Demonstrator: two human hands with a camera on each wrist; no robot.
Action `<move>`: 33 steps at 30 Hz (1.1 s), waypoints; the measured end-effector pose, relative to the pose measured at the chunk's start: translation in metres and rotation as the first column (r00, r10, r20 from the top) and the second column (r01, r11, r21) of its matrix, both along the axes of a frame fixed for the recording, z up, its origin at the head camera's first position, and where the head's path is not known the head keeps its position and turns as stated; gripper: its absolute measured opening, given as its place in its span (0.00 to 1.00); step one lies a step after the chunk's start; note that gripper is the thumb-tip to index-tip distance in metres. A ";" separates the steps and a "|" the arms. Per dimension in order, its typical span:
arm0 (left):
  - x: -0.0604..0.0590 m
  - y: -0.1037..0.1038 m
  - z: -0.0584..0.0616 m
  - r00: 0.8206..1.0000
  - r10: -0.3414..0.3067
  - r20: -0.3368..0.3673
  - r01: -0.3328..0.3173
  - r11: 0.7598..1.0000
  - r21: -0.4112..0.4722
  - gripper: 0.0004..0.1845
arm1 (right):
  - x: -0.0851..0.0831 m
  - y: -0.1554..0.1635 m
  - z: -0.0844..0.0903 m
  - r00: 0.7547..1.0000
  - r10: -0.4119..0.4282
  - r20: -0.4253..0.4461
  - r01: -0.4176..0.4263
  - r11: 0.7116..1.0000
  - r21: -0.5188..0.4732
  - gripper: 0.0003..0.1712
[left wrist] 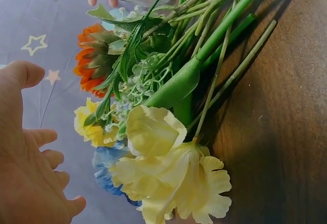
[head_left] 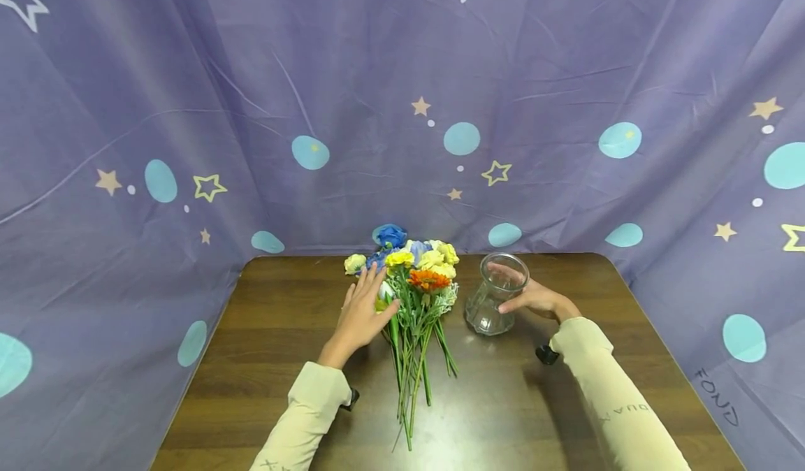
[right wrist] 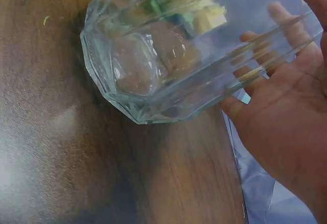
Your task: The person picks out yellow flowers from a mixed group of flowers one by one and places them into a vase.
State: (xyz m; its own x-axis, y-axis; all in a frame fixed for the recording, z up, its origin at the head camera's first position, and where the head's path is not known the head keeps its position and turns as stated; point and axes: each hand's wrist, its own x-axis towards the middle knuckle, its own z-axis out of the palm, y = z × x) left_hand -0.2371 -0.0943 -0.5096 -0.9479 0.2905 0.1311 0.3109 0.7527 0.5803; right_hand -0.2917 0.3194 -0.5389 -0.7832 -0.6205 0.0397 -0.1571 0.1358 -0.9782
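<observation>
A bunch of artificial flowers (head_left: 421, 282) lies on the brown table (head_left: 283, 359), heads toward the back, green stems (head_left: 411, 380) toward me. It has yellow, blue and orange blooms (left wrist: 89, 63). My left hand (head_left: 361, 310) hovers at the bunch's left side with fingers spread and straight; in the left wrist view the left hand (left wrist: 30, 168) is close to the pale yellow bloom (left wrist: 163, 152), and touching cannot be told. To the right stands an empty clear glass vase (head_left: 493, 296). My right hand (head_left: 541, 300) wraps it, thumb in front, fingers (right wrist: 255, 55) showing through the glass vase (right wrist: 163, 55).
A purple cloth (head_left: 402, 107) with stars and blue dots hangs behind the table and drapes down both sides. The table's bare wood (right wrist: 51, 132) stretches toward me in front of the vase and left of the bunch. Cream sleeves (head_left: 604, 401) cover both forearms.
</observation>
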 end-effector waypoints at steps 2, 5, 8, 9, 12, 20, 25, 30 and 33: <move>0.000 0.000 0.000 1.000 0.000 -0.006 0.001 1.000 0.006 0.42 | -0.001 0.001 0.000 1.000 0.018 0.014 -0.018 0.999 0.030 0.59; -0.002 0.001 -0.001 1.000 -0.001 -0.021 0.001 1.000 0.014 0.41 | -0.004 0.002 0.002 0.999 0.037 0.030 -0.039 0.995 0.087 0.60; -0.004 0.001 -0.002 1.000 0.001 -0.026 -0.001 1.000 0.017 0.41 | -0.006 0.002 0.004 0.999 0.036 0.036 -0.041 0.989 0.140 0.58; -0.004 0.001 -0.002 1.000 0.001 -0.023 -0.001 1.000 0.018 0.41 | -0.006 0.002 0.005 0.999 0.033 0.036 -0.038 0.988 0.152 0.58; -0.005 0.002 -0.004 1.000 0.002 -0.016 -0.002 1.000 0.027 0.41 | -0.007 0.003 0.003 0.999 0.031 0.008 -0.032 0.986 0.166 0.55; -0.003 0.004 -0.008 1.000 0.000 -0.006 0.001 0.999 0.054 0.41 | -0.002 0.000 -0.019 0.999 0.023 0.022 -0.023 1.000 0.001 0.48; -0.002 0.004 -0.010 1.000 0.011 -0.028 -0.009 0.998 0.059 0.41 | -0.001 -0.001 -0.024 0.999 0.027 0.046 -0.026 0.999 -0.029 0.49; -0.002 0.003 -0.008 0.998 0.033 -0.054 -0.031 0.999 0.030 0.40 | -0.001 -0.001 -0.025 0.999 0.022 0.042 -0.020 0.999 -0.028 0.50; -0.002 0.003 -0.005 0.997 0.049 -0.066 -0.048 0.999 0.020 0.39 | -0.002 -0.002 -0.025 0.999 0.013 0.035 -0.012 0.999 -0.040 0.48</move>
